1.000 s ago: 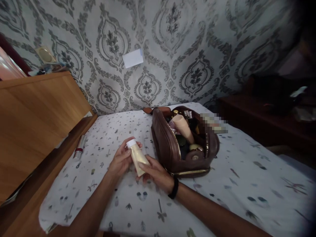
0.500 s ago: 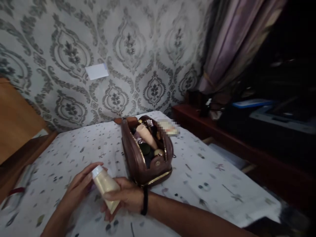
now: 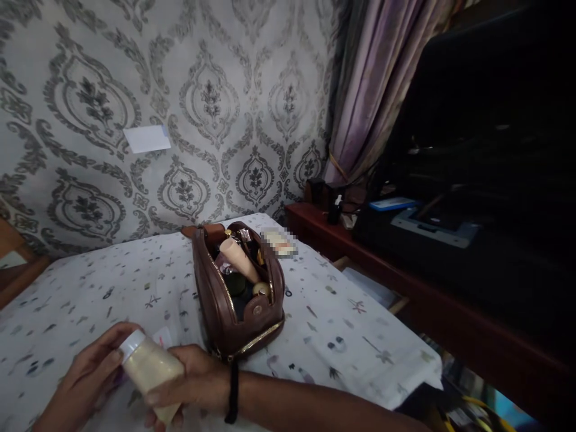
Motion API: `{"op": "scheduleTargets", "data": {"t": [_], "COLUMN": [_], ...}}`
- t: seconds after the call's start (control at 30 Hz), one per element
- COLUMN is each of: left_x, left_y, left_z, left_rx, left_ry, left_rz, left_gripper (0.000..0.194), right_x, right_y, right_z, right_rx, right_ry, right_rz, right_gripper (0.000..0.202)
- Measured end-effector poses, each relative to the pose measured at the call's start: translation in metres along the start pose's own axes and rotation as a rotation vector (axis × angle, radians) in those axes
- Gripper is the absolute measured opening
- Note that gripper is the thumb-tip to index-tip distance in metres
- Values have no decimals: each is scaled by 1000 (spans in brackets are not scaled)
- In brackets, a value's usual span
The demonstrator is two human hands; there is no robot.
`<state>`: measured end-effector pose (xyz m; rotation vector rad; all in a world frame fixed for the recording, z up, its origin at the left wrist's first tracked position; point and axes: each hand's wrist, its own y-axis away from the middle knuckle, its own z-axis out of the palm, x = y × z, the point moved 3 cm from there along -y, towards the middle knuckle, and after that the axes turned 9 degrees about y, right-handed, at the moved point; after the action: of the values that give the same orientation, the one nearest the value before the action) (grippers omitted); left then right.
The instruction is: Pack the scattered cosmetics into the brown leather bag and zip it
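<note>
My right hand (image 3: 193,378), with a black band at the wrist, is closed around a pale gold squeeze tube (image 3: 150,366), its thumb across the lower body. The tube leans with its white cap up and to the left. At the cap end, my left hand (image 3: 92,375) is curled, thumb and forefinger against the cap. Behind the tube shows part of a white piece with a red mark (image 3: 164,337); a bit of purple shows under the left thumb. What these belong to is hidden. An unzipped brown toiletry bag (image 3: 211,306) stands just beyond, with a peach tube (image 3: 240,259) among its contents.
A patterned white sheet (image 3: 324,324) covers the surface. A partly blurred packet (image 3: 279,242) lies beyond the bag. On the right are a dark red wooden desk (image 3: 310,225), an open drawer (image 3: 369,285) and a purple curtain (image 3: 366,90). Patterned wallpaper backs everything.
My view has turned right, so the bag and hands sit further left. The white piece with the red mark now shows behind the gold tube. My right hand still grips the tube.
</note>
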<state>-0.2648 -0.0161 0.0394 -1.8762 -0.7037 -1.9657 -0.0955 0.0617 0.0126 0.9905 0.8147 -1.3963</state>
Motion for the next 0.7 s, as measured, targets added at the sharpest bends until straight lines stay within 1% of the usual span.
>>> {"op": "scheduleTargets", "data": {"t": [0.1, 0.2, 0.27, 0.33, 0.37, 0.4, 0.5, 0.6, 0.7], "left_x": [5, 14, 20, 24, 25, 26, 25, 21, 21], "left_y": [2, 10, 14, 15, 15, 13, 7, 4, 5], "left_z": [5, 10, 13, 15, 16, 15, 12, 12, 15], "left_rx": [-56, -43, -41, -115, -170, -186, -201, -253, -288], "left_ry": [-29, -22, -28, -54, -78, -84, -68, -18, 4], "left_rz": [26, 103, 127, 137, 139, 170, 254, 282, 320], "left_gripper": [56, 61, 60, 57, 56, 54, 50, 49, 54], "right_x": [-1, -2, -3, -3, -2, -2, 0, -2, -5], "right_y": [1, 1, 2, 3, 3, 3, 3, 3, 6], "right_z": [1, 0, -2, -4, -5, -5, -5, -2, 2], "right_rx": [12, 41, 72, 103, 111, 114, 123, 121, 127], "right_ry": [0, -19, -23, -12, 3, 11, 68, 130, 173], "right_rz": [0, -12, -26, -41, -51, -60, -71, -78, -70], "right_gripper": [75, 75, 72, 68, 66, 65, 59, 55, 55]}}
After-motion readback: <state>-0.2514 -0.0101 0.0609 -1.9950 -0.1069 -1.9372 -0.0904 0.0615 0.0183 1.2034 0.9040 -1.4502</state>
